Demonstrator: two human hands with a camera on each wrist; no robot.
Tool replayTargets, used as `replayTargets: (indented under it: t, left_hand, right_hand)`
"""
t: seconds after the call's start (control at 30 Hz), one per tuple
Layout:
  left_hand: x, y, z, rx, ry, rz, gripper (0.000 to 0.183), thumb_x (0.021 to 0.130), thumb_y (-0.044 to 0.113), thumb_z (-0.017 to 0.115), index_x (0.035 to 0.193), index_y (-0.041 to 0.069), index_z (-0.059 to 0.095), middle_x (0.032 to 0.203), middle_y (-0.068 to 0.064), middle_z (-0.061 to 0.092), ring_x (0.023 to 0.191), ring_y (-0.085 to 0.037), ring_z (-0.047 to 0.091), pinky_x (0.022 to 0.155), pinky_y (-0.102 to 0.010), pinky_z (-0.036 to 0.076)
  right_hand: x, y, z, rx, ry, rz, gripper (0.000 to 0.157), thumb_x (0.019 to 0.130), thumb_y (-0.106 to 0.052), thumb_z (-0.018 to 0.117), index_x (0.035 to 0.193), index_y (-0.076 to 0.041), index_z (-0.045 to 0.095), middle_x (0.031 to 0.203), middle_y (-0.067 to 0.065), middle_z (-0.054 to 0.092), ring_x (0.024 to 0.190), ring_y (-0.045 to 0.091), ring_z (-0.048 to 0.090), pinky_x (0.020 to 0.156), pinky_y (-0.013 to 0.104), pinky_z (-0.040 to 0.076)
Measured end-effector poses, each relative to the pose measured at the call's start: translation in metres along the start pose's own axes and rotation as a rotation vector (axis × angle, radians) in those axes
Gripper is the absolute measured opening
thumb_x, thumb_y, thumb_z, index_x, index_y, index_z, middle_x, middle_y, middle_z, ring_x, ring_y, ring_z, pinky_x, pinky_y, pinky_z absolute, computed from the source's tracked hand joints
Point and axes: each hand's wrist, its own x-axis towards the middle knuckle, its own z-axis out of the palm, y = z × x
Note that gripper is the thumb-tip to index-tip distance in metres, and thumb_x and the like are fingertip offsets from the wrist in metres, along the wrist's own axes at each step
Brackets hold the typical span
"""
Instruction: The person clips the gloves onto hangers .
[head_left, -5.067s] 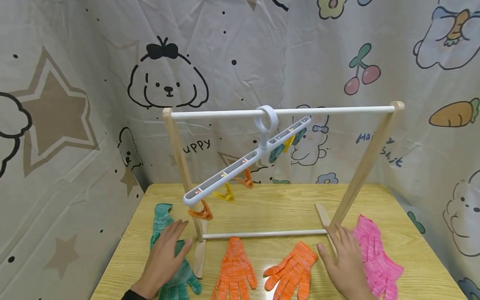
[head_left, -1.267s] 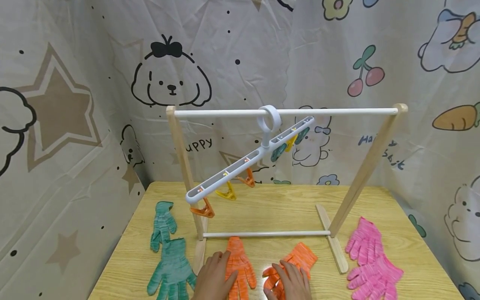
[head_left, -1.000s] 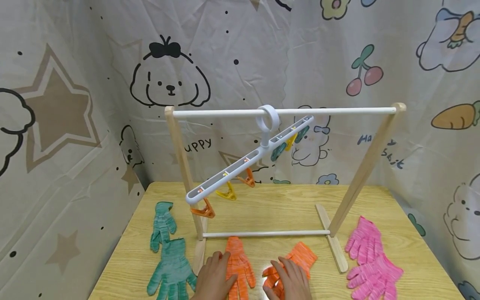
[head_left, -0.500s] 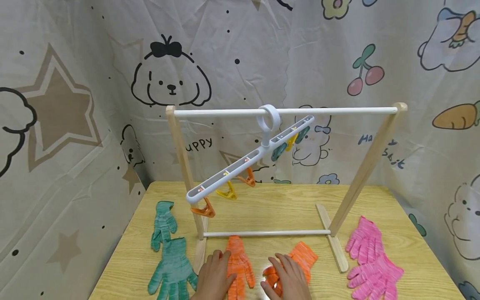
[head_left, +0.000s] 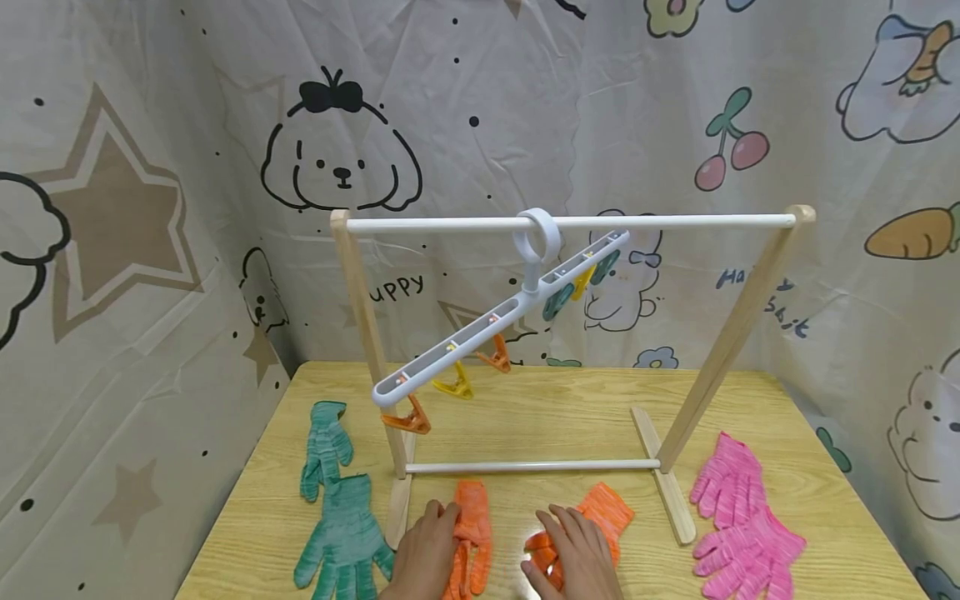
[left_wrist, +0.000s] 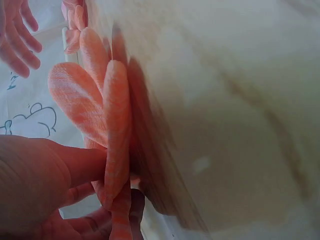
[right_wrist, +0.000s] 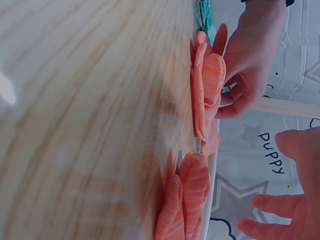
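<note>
My left hand point(head_left: 424, 552) pinches the edge of the left orange knit glove point(head_left: 471, 512), thumb on one side and fingers on the other in the left wrist view. That glove point(left_wrist: 117, 115) is bunched, with some fingers lifted off the table. Over the right orange glove point(head_left: 607, 510), my right hand point(head_left: 581, 557) hovers with spread, slightly bent fingers. The right wrist view shows that hand point(right_wrist: 305, 175) apart from the glove point(right_wrist: 194, 180), whose fingers curl up. In the head view, the right hand hides part of its glove.
A rack with wooden posts point(head_left: 705, 367) and a white bar point(head_left: 667, 222) stands behind the gloves. From the bar hangs a grey hanger point(head_left: 450, 354) with several clips, including an orange clip point(head_left: 411, 418). Two green gloves point(head_left: 347, 521) lie left, two pink gloves point(head_left: 753, 546) right.
Both hands have come inward from the green and pink gloves to the orange ones. Over the last half second, the left orange glove has been gathered and narrowed under my left hand.
</note>
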Motion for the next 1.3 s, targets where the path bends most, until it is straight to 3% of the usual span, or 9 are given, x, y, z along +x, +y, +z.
replayTargets:
  t: [0.23,0.7,1.1,1.3]
  left_hand:
    - [0.001,-0.001,-0.002,-0.024,-0.039,-0.038,0.014,0.083,0.006,0.065,0.094,0.012,0.059,0.079,-0.003,0.046,0.053,-0.012,0.043,0.044,-0.027,0.039]
    - [-0.002,-0.007,-0.003,-0.044,-0.049,-0.077,0.019,0.08,0.003,0.067,0.095,0.012,0.059,0.078,-0.003,0.048,0.055,-0.013,0.045,0.045,-0.029,0.04]
    - [-0.006,-0.006,-0.005,-0.038,0.027,-0.079,0.021,0.077,0.005,0.07,0.092,0.014,0.058,0.076,-0.001,0.049,0.057,-0.013,0.048,0.046,-0.029,0.041]
    - [-0.01,-0.006,-0.007,-0.039,0.106,-0.068,0.02,0.077,0.007,0.071,0.092,0.013,0.058,0.074,0.001,0.046,0.055,-0.01,0.043,0.046,-0.027,0.039]
  right_hand:
    - [0.001,-0.001,0.0,0.003,-0.004,0.008,0.053,0.077,-0.05,0.067,0.12,-0.018,0.064,0.118,0.004,0.062,0.11,0.025,0.052,0.088,0.054,0.04]
    - [0.0,-0.002,0.0,-0.014,-0.014,0.023,0.052,0.078,-0.053,0.065,0.119,-0.02,0.064,0.118,0.003,0.062,0.109,0.024,0.052,0.089,0.054,0.039]
    - [-0.001,-0.004,0.002,-0.004,-0.009,0.031,0.051,0.077,-0.051,0.066,0.118,-0.02,0.064,0.118,0.004,0.062,0.11,0.026,0.052,0.089,0.058,0.038]
    - [0.0,-0.004,0.002,0.008,0.003,0.031,0.051,0.077,-0.049,0.068,0.117,-0.019,0.065,0.118,0.006,0.062,0.11,0.027,0.053,0.089,0.056,0.039]
